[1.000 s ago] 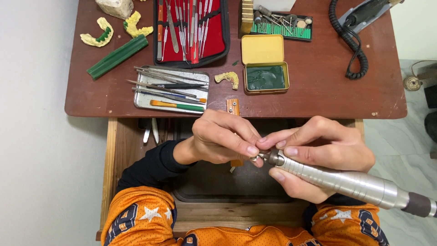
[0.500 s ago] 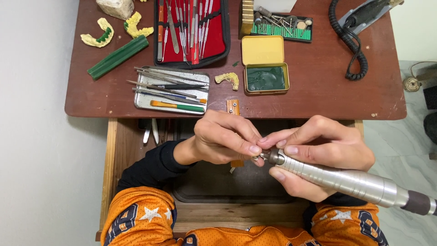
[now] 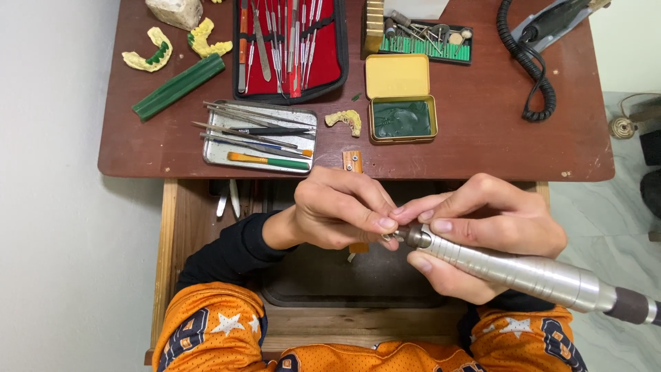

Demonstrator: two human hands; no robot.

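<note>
Two hands met over the open drawer [image 3: 180,227] below the brown surface [image 3: 482,131]. The right hand [image 3: 482,227] was closed around a silver rotary handpiece [image 3: 509,265], its tip pointing left. The left hand [image 3: 337,210] pinched a small piece at that tip, but the piece was too hidden to tell what it was. On the surface behind lay a metal tray of tools [image 3: 258,136], a red instrument case [image 3: 289,48], an open yellow tin [image 3: 401,100] and a small dental cast [image 3: 344,121]
</note>
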